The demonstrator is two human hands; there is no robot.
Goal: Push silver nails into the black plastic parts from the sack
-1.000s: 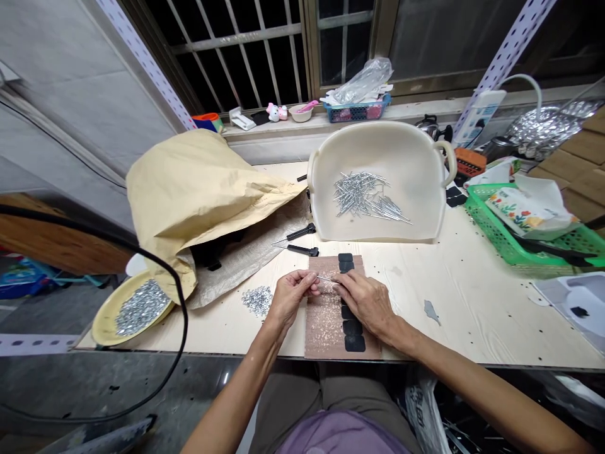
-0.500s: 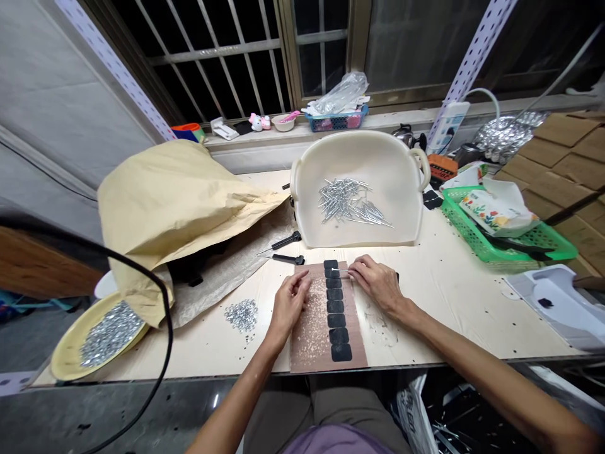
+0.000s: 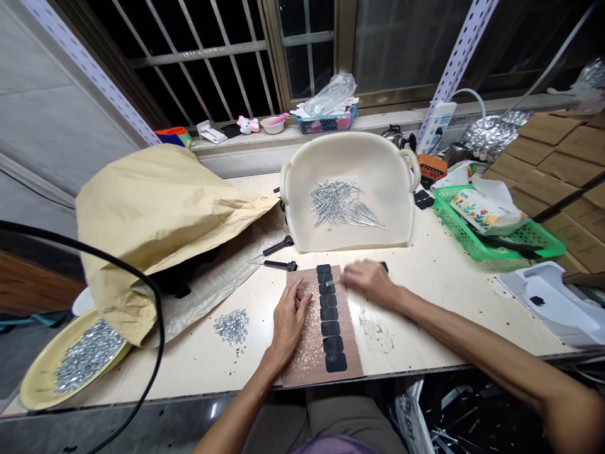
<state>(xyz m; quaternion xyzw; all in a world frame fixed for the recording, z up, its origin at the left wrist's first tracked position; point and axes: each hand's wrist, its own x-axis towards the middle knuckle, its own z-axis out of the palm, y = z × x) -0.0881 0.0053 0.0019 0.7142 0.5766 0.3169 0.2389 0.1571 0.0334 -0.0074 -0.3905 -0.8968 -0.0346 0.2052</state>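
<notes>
The right hand (image 3: 366, 277) pinches a blurred thin rod (image 3: 331, 283) over the black pads (image 3: 329, 313) — a hurried swipe might skew their row. The left hand (image 3: 288, 318), fingers loosely parted, apparently empty, rests on the brown board (image 3: 352, 356); leaning could shift it.

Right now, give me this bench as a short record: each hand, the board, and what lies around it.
Left hand: at the left side of the brown board, loosely curled, apparently holding nothing
Right hand: at the board's right edge, motion-blurred, apparently pinching a thin rod
On board: one column of black pads
Left of board: loose pile of small metal pieces; farther left, a yellow bowl holding more
Beyond board: white basin with metal rods
Right side: green basket with a tissue pack
</notes>
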